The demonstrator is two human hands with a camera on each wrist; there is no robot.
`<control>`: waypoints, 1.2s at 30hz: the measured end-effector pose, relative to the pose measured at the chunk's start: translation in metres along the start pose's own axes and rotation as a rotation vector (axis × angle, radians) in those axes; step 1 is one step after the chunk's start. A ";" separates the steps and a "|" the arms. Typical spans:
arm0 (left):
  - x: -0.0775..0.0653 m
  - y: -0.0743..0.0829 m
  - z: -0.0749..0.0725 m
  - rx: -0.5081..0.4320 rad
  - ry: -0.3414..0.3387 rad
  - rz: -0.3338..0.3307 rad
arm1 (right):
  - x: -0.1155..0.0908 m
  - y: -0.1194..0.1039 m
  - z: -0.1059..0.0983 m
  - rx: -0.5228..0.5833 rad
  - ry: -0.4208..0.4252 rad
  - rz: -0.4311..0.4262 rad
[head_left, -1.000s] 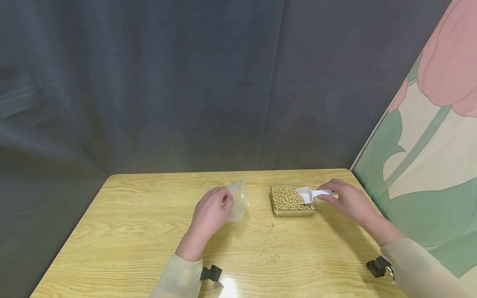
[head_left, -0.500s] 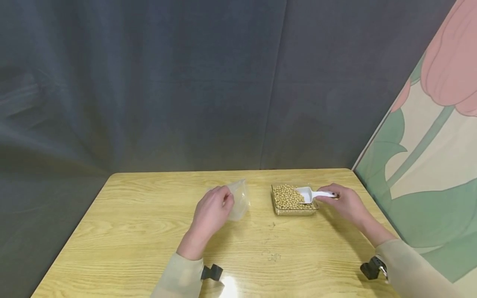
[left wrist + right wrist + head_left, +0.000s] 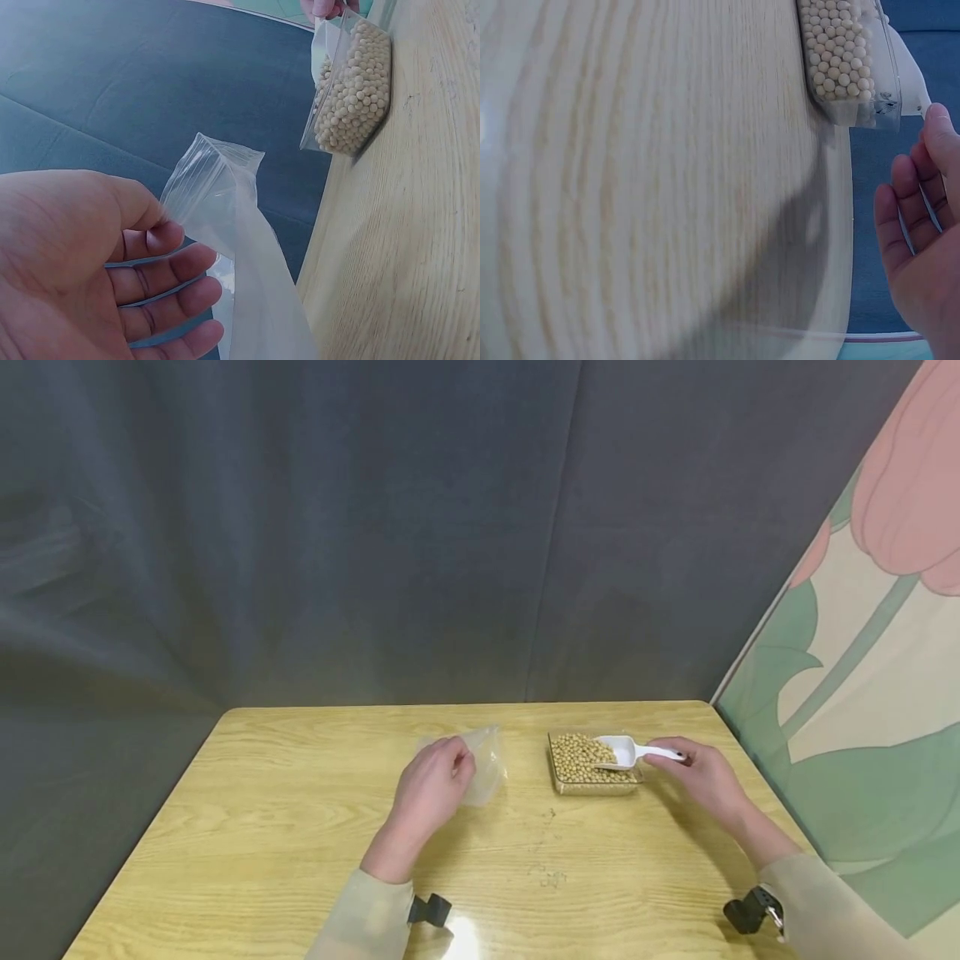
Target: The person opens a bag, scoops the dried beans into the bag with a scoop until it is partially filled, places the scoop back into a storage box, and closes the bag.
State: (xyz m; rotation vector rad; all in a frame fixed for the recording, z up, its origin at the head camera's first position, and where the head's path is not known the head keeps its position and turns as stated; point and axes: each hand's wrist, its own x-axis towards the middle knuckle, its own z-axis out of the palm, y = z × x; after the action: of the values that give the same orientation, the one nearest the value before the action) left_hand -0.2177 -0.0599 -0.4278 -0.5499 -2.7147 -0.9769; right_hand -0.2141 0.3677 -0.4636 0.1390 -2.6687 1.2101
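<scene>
My left hand (image 3: 432, 778) pinches the edge of a clear plastic zip bag (image 3: 217, 187) between thumb and forefinger, its other fingers loosely bent beside the bag. The bag hangs above the table, its zip strip showing at the top. To the right, my right hand (image 3: 705, 777) pinches the handle of a white scoop (image 3: 621, 752) between thumb and fingers. The scoop's front edge lies among dried soybeans (image 3: 576, 758) in a clear rectangular container (image 3: 597, 789). From the left wrist view, the beans fill much of that container. My right hand's lower fingers (image 3: 906, 196) are spread apart.
Everything stands on a wood-grain table (image 3: 285, 810). A dark curtain (image 3: 375, 543) hangs behind its far edge, and a flower-patterned cloth (image 3: 862, 718) borders the right side. Black wrist devices (image 3: 430, 910) sit at both cuffs.
The right hand has dropped slightly, and the scoop's handle now slants a little down to the right, its blade still among the soybeans. The left hand stays nearly still with the zip bag.
</scene>
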 end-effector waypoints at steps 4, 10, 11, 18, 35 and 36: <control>-0.001 0.000 0.001 -0.001 0.011 -0.003 | -0.002 0.000 0.002 0.022 0.003 0.058; 0.001 -0.002 0.005 -0.001 0.036 -0.007 | -0.003 0.002 0.004 0.052 0.023 0.090; 0.001 -0.002 0.006 -0.005 0.038 -0.012 | -0.003 0.002 0.004 0.060 0.025 0.095; 0.001 -0.004 0.012 -0.025 0.038 -0.033 | -0.005 0.000 0.004 0.080 0.037 0.134; 0.004 0.000 0.014 -0.022 0.050 -0.024 | -0.011 -0.028 0.003 0.126 0.061 0.161; 0.004 0.000 0.014 -0.023 0.053 -0.022 | -0.011 -0.032 0.003 0.132 0.065 0.154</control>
State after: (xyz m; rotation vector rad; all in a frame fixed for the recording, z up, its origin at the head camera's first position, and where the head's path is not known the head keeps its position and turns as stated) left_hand -0.2223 -0.0492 -0.4370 -0.4921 -2.6719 -1.0140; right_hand -0.1979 0.3441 -0.4448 -0.0862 -2.5829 1.4123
